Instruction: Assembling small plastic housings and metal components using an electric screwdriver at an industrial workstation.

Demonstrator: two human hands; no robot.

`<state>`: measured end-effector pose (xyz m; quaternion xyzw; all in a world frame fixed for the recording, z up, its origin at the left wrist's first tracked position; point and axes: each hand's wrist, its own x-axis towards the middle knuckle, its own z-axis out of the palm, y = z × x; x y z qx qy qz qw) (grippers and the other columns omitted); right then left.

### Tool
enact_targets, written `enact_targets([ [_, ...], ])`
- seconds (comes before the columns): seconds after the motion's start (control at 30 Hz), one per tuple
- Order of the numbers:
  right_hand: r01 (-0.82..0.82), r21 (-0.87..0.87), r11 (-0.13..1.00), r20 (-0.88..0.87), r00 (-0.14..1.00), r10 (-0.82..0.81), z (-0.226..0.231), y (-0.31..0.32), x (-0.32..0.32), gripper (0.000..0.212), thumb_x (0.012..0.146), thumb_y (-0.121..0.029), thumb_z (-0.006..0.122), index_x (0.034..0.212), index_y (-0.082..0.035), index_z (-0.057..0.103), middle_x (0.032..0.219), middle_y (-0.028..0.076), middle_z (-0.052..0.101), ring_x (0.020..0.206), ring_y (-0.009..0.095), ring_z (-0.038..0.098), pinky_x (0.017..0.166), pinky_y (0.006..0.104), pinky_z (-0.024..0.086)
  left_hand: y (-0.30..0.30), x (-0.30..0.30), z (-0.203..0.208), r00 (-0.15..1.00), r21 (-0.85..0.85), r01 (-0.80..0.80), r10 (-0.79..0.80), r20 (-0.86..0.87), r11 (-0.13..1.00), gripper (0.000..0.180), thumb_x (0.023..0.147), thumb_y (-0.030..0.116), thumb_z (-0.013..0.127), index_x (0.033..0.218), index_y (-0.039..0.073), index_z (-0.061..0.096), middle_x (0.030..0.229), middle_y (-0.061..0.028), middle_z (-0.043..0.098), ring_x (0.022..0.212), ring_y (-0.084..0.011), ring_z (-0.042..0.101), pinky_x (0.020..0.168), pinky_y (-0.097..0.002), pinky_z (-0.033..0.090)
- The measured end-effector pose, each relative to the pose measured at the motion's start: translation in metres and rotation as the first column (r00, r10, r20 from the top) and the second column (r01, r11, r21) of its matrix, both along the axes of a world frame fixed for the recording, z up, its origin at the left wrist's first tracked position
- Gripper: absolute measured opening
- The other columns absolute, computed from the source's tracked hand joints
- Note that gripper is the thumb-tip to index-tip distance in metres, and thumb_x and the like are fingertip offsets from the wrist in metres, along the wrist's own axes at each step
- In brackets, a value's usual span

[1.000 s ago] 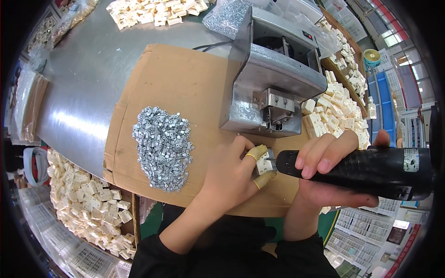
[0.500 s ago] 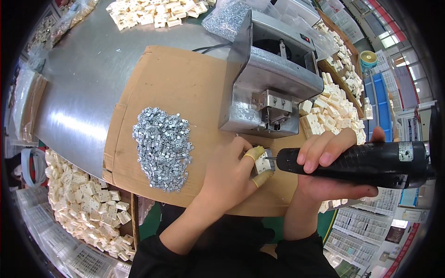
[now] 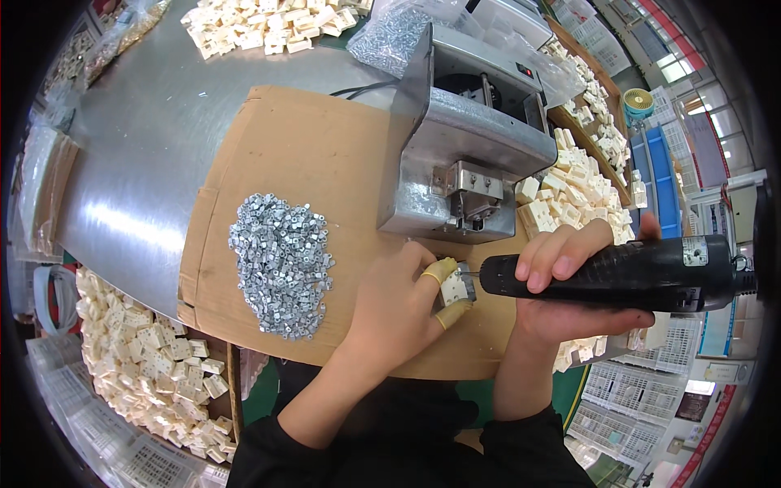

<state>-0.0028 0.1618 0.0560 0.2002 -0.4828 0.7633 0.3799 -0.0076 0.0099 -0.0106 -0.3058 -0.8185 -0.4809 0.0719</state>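
My left hand (image 3: 399, 305), with yellow finger cots on two fingertips, grips a small cream plastic block (image 3: 455, 289) with holes in its face. A grey metal piece (image 3: 469, 282) shows along the block's right edge. My right hand (image 3: 569, 281) is wrapped round a black electric screwdriver (image 3: 626, 272), held level. Its thin bit (image 3: 470, 272) points left and reaches the block's face; whether it sits in a hole is too small to tell. Left of my left hand, a heap of small silvery nuts (image 3: 281, 264) lies on the cardboard sheet (image 3: 325, 146).
A grey metal machine (image 3: 468, 138) stands just beyond my hands. Cream block heaps lie at the right (image 3: 573, 191), far left (image 3: 272, 24) and in a lower-left bin (image 3: 154, 366). A bag of screws (image 3: 394, 37) rests behind the machine, on the steel table (image 3: 138, 154).
The screwdriver and my right hand have shifted slightly left and up in view, as has most of the scene. Both hands keep their hold, and the bit remains at the block.
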Motion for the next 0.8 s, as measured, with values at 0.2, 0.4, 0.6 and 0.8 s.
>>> enact_targets([
  [0.2,-0.028,0.064,0.998,-0.019,0.999,0.030,0.000,0.003,0.000,0.102,0.086,-0.080,0.049,0.152,-0.011,0.015,0.074,0.016,0.057,0.052,0.026,0.058,0.049,0.0394,0.053,0.002,-0.003,0.003,0.999,-0.013,0.045,-0.045,0.021,0.999,0.039,0.071,0.023,0.084,0.103,0.005,0.071,0.092,-0.0083,0.059,0.075,-0.0292,0.061,0.065,-0.0414,0.049],
  [0.4,-0.082,0.039,0.996,-0.004,0.997,0.082,0.002,-0.005,-0.004,0.100,0.089,-0.074,0.051,0.152,-0.008,0.011,0.075,0.019,0.058,0.055,0.029,0.059,0.052,0.0413,0.055,-0.001,-0.003,0.004,1.000,-0.030,0.026,-0.026,0.008,0.999,0.039,0.069,0.023,0.085,0.102,0.007,0.072,0.091,-0.0061,0.059,0.074,-0.0281,0.061,0.065,-0.0398,0.050],
  [0.6,-0.002,0.212,0.977,0.115,0.993,-0.023,0.004,-0.006,-0.003,0.095,0.088,-0.079,0.047,0.147,-0.010,0.018,0.074,0.012,0.054,0.046,0.021,0.052,0.044,0.0341,0.050,0.001,-0.003,0.004,1.000,-0.072,0.010,-0.011,-0.012,0.997,0.037,0.067,0.022,0.087,0.098,0.009,0.073,0.088,-0.0034,0.058,0.072,-0.0263,0.060,0.063,-0.0381,0.050],
  [0.8,-0.072,0.274,0.959,0.242,0.970,0.003,0.008,-0.008,-0.007,0.090,0.087,-0.078,0.051,0.139,-0.009,0.023,0.071,0.014,0.055,0.046,0.022,0.052,0.044,0.0345,0.050,-0.002,-0.003,0.008,0.996,-0.129,0.004,-0.015,-0.082,0.992,0.038,0.068,0.026,0.085,0.097,0.006,0.071,0.088,-0.0053,0.057,0.074,-0.0270,0.058,0.064,-0.0391,0.047],
])
